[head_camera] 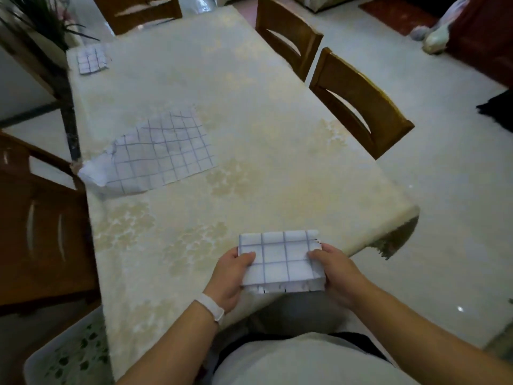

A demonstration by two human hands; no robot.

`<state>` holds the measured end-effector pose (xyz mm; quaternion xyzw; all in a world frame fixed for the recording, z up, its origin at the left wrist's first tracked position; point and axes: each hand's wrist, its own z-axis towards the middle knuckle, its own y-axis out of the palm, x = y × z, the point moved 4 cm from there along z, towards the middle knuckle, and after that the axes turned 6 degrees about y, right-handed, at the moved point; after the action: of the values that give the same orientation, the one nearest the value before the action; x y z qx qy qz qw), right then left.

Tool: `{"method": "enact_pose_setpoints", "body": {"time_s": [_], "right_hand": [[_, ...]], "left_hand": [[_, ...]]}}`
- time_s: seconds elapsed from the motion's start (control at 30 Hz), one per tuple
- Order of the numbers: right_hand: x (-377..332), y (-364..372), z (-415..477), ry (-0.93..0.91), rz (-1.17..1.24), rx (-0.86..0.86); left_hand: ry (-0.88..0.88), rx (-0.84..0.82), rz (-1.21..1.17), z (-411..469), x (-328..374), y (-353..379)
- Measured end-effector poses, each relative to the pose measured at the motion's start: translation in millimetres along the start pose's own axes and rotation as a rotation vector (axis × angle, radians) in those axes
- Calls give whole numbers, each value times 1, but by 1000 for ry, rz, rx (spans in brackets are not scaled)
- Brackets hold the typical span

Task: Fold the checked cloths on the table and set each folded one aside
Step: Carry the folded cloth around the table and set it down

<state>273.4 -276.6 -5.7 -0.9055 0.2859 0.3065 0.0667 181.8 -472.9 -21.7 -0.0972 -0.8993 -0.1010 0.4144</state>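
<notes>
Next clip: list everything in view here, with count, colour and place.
table: one, cream patterned cover, centre
spread cloth: one, white with blue checks, table's left side, one corner crumpled at the edge
small folded cloth: one, white with blue checks, far left corner
held cloth: one, white with blue checks, folded, near edge
chairs: at least four, brown wood, around the table
plant: one, green, far left
basket: one, white, floor, near left
wristband: one, white, left wrist
left hand: grips held cloth's left side
right hand: grips held cloth's right side
</notes>
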Motion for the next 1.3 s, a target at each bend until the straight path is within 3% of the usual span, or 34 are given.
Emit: {"method": "enact_pose_setpoints", "body": {"time_s": [0.7, 1.03, 1.3], "right_hand": [[-2, -374, -40, -146, 408, 290], [3, -447, -48, -135, 611, 368], [-39, -483, -13, -117, 614, 419]], "left_hand": [[9, -338, 296, -47, -31, 394], [-88, -445, 292, -51, -42, 482], [-98, -482, 317, 9, -32, 536]]}}
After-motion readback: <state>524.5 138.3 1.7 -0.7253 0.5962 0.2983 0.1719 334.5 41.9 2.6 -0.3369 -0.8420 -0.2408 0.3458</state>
